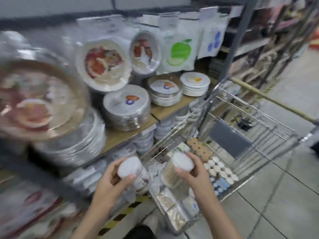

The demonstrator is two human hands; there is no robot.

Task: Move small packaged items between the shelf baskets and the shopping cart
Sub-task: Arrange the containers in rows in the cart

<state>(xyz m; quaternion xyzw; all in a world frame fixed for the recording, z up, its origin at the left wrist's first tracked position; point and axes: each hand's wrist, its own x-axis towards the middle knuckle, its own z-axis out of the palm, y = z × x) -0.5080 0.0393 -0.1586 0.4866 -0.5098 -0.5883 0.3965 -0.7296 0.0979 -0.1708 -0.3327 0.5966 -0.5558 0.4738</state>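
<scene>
From the head camera, the picture is motion-blurred, most of all on the left. The left hand grips a round white-lidded container, fingers curled over its far side and thumb across the near edge of the lid. The container's long axis tilts: the lid faces up and toward the camera, the body runs down and to the right. It sits in front of the lower shelf, just left of the shopping cart.

The right hand holds a second container of the same kind, fingers wrapped round its lidded end, thumb on the near side. Its lid also faces up toward the camera, and the body, which looks to be filled with thin pale sticks, slants down to the left. This one is over the cart's basket, above foil packs and rows of small cups.

Stacks of wrapped plates fill the wooden shelf behind.
</scene>
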